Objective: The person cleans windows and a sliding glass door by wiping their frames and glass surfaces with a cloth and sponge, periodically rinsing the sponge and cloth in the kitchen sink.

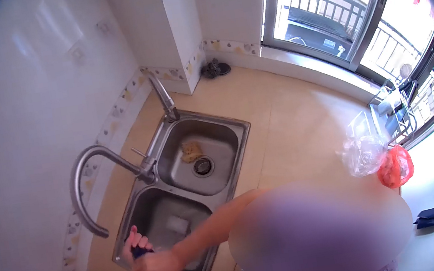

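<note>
— Where was the dark blue thing (140, 252) sitting when you looked?

— Over the near basin of the double sink (232, 161), right at its left rim, pinched between both hands. The left hand (135, 243) was curled round it from the wall side, fingers clenched over its top. The right hand (158, 266) was pressed against it from the counter side, closed as well, though I couldn't tell how much of the thing it really grasped.

— Which hand was nearer to it?

— Both were touching it. The left covered more of it; the right forearm reached in across the basin from the body's side.

— Did it have a long axis?

— Too little showed to say. Only a small dark blue patch peeked out between the fingers, possibly a cloth or scrubber, but it was too hidden to name.

— And around it?

— The curved tap (84, 178) arched over the basin's left edge, its spout just beyond the hands. A pale block (177, 224) lay on the basin floor, apart from the hands. The far basin held a yellowish sponge (192, 151) beside the drain (202, 166).
</note>
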The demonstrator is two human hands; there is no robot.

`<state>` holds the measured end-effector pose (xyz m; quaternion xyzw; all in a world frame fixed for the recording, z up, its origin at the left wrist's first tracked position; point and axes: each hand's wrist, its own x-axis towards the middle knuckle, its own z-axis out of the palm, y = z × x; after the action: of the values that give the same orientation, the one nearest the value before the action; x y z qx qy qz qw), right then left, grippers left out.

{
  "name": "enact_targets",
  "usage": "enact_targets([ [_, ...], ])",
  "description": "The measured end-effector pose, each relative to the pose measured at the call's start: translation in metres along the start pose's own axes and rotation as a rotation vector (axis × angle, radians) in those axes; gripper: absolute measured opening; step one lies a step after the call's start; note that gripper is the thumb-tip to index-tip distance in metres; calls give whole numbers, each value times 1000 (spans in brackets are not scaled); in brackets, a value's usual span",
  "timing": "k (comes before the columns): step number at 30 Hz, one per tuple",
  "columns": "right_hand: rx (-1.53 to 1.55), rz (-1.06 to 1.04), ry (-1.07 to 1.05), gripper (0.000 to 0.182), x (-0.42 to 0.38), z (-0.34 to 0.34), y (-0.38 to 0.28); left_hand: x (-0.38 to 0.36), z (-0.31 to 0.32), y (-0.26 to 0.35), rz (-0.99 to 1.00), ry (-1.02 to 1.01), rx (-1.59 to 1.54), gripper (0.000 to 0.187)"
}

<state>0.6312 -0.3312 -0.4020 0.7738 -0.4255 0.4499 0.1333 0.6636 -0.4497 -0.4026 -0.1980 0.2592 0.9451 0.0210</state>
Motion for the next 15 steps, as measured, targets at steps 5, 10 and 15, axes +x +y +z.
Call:
enact_targets([
  [5,-18,-58,-235,18,-46,6,-7,21,36,-20,-150,206,459,25],
  [10,-74,-88,-484,13,-68,25,12,62,24,-31,-273,216,798,26],
  [15,-132,46,-665,10,-86,73,38,96,22,-41,-264,231,1102,17],
])
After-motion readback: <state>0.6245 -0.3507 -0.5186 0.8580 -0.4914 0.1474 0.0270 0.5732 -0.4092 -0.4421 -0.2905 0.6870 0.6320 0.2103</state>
